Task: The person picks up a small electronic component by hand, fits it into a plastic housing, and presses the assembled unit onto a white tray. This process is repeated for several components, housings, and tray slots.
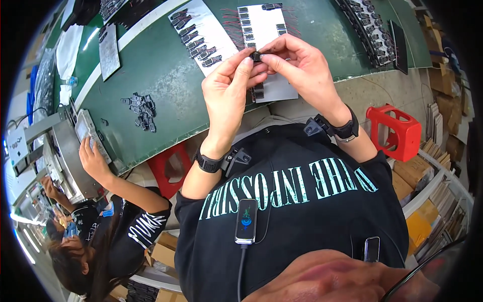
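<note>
Left hand (pixel 229 83) and right hand (pixel 309 70) pinched small black part (pixel 256 56), fingertips closed on it, over white board (pixel 264 25). Wired units (pixel 246 22) lined board; loose pieces (pixel 142 109) lay heaped leftward.

Black, seemingly boxy part (pixel 256 57) between hands (pixel 227 93)

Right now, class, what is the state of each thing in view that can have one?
Small black part, held, not set down
Left hand, pinched on this part
Right hand, pinched on it too
Loose black parts, heaped on the green bench
Left wrist strap, fastened
Right wrist strap, fastened
Chest-worn device, screen lit
Rightmost red stool, unoccupied
</note>
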{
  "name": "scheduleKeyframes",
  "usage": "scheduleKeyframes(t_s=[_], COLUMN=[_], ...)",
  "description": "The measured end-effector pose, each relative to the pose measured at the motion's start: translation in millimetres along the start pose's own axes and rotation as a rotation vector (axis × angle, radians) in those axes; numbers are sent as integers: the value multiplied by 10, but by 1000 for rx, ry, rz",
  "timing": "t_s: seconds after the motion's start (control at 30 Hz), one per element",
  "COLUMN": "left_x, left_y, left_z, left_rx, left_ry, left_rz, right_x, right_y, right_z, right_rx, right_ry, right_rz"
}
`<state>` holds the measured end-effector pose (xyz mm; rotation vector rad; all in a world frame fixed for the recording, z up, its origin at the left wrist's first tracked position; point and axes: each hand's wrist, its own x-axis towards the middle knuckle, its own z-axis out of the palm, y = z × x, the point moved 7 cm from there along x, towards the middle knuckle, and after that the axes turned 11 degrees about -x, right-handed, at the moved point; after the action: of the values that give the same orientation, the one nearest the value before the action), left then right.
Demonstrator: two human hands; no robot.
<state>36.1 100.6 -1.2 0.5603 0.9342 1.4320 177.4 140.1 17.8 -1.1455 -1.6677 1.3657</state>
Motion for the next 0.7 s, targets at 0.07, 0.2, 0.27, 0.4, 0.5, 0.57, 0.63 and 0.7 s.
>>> scheduleKeyframes(t_s=[0.07, 0.2, 0.27, 0.4, 0.5, 0.57, 0.63, 0.7], left_x=[-14, -38, -51, -60, -57, -54, -51, -54], left_y=[-39, -78, -76, -41, -45, -41, -37, -38], left_z=[-26, -70, -64, -17, -17, -12, 2, 4], left_rx=[4, 20, 42, 62, 68, 69, 68, 65], left_ry=[6, 25, 28, -2, -8, -9, -16, -17], left_rz=[0, 16, 36, 66, 69, 74, 72, 72], right_x=[1, 10, 23, 72, 118, 144, 155, 154], right_y=[17, 43, 61, 79, 102, 121, 103, 107], right_z=[-10, 3, -26, -50, -55, -41, -65, -67], right_rx=[-8, -130, -182, -117, -31, 48, 36, 13], right_ry=[6, -44, -39, -79, -143, -228, -247, -280], right_rz=[10, 23, -68, -147, -127, -59, -48, -27])
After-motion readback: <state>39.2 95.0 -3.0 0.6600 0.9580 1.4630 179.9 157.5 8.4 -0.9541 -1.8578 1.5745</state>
